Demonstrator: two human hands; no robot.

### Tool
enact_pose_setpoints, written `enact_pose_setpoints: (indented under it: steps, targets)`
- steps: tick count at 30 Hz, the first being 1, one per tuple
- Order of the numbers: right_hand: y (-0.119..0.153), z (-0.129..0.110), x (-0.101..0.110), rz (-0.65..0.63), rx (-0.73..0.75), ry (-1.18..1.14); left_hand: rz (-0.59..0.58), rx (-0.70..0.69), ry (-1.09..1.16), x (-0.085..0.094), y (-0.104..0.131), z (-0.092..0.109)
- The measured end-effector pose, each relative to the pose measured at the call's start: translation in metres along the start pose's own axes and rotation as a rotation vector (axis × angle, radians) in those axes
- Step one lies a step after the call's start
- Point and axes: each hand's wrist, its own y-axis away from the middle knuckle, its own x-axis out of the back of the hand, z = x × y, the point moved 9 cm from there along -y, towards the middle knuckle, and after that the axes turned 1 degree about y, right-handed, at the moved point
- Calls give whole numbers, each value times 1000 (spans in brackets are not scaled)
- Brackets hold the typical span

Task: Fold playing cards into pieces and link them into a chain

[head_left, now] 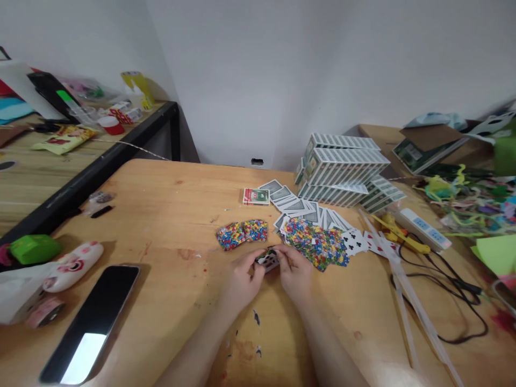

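Both hands meet near the middle of the table, around a small stack of playing cards (268,260). My left hand (244,277) pinches the stack's left side, and my right hand (295,270) grips its right side. Just beyond them lie colourful patterned cards (243,233) in a small group. A larger pile of the same multicoloured cards (314,240) spreads to the right of my right hand. Grey-backed cards (296,206) fan out behind that pile, and a red and green card box (256,196) lies flat beside them.
Stacked card boxes (344,166) stand at the back right. A power strip (423,228), black cable (447,277) and clear plastic strips (411,295) lie right. A phone (92,322) and white pouch (74,265) are at left. A side table (44,172) holds clutter.
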Motion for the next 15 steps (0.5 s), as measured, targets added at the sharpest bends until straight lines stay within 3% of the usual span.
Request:
enact_pose_setpoints:
  steps: [15]
  targets:
    - [0, -7, 2, 14, 2, 6, 37, 62, -67, 4, -2, -11]
